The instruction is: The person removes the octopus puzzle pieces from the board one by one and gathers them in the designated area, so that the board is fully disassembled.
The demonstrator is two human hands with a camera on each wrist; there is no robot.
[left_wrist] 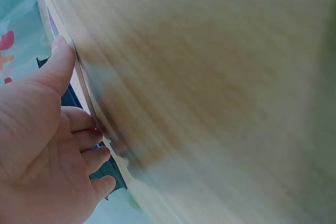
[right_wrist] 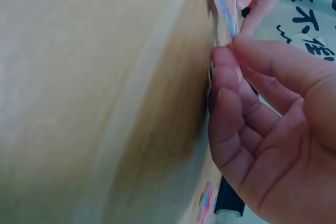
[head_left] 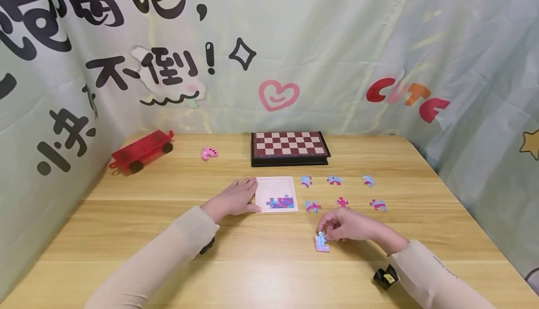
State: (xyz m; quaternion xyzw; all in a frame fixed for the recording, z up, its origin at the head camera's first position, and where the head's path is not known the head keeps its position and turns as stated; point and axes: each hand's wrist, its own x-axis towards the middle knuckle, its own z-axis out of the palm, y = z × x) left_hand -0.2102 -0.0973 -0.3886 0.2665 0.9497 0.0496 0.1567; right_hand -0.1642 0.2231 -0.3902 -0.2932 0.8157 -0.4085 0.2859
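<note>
A square puzzle tray (head_left: 273, 186) lies mid-table, with a joined blue-and-pink section (head_left: 281, 202) in its lower right part. My left hand (head_left: 237, 198) rests on the tray's left edge, fingers fairly straight and thumb at the lower left corner; the left wrist view shows the thumb (left_wrist: 62, 64) along the rim. Right of the tray, my right hand (head_left: 347, 224) pinches a blue-and-pink puzzle piece (head_left: 322, 243) between thumb and fingertips. In the right wrist view that piece (right_wrist: 227, 11) stands tilted from the wood. Several loose pieces, among them a pink one (head_left: 343, 202), lie beyond this hand in two rows.
A folded chessboard box (head_left: 290, 146) sits behind the tray. Farther left are a small pink piece (head_left: 209, 153) with dark dots and a red toy wagon (head_left: 143, 151). Printed cloth (head_left: 337, 56) encloses the back and sides of the wooden table (head_left: 261, 271).
</note>
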